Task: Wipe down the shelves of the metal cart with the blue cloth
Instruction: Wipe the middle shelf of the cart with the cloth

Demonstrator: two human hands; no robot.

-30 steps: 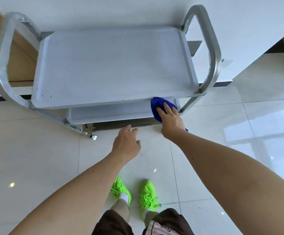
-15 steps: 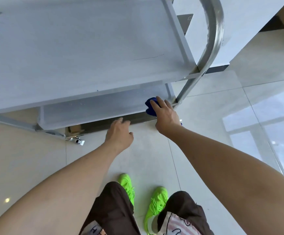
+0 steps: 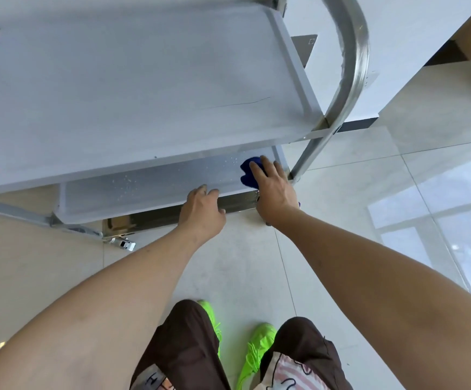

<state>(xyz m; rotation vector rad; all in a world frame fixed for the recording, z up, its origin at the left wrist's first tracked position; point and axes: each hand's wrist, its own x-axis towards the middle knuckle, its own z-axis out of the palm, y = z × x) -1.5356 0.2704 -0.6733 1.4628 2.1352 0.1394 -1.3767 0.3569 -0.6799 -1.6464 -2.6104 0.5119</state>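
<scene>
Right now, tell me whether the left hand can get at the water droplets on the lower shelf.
Probably yes. The left hand rests at the lower shelf's front edge, and nothing lies between it and the droplets.

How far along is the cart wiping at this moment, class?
Possibly done: the top shelf looks dry and free of spots, though the frame cannot prove it was wiped. In hand: the right hand presses the blue cloth on the right end of the lower shelf; the left hand rests on its front edge. Left: the droplets further left on that shelf.
</scene>
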